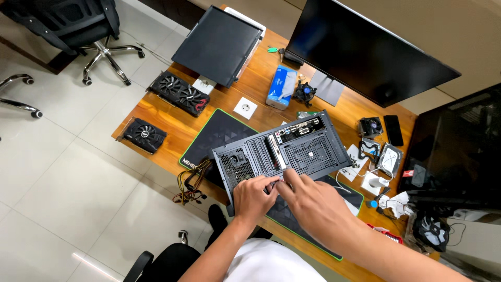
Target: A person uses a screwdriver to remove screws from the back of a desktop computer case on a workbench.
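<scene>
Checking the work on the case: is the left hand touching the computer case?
Touching. The head view shows the left hand resting its fingers on the near edge of the computer case, no gap visible.

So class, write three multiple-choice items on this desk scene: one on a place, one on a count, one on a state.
1. Where does the PC case lie?
A. on the floor
B. on the desk mat
C. on the chair

2. How many graphics cards lie at the desk's left end?
A. two
B. four
C. none

3. What state is the monitor in?
A. showing a picture
B. lying flat
C. dark

Answers:
1 B, the case rests on the mat, both hands (left, right) at its near edge.
2 A, a twin-fan card and a single-fan card.
3 C, its screen is black.
</scene>
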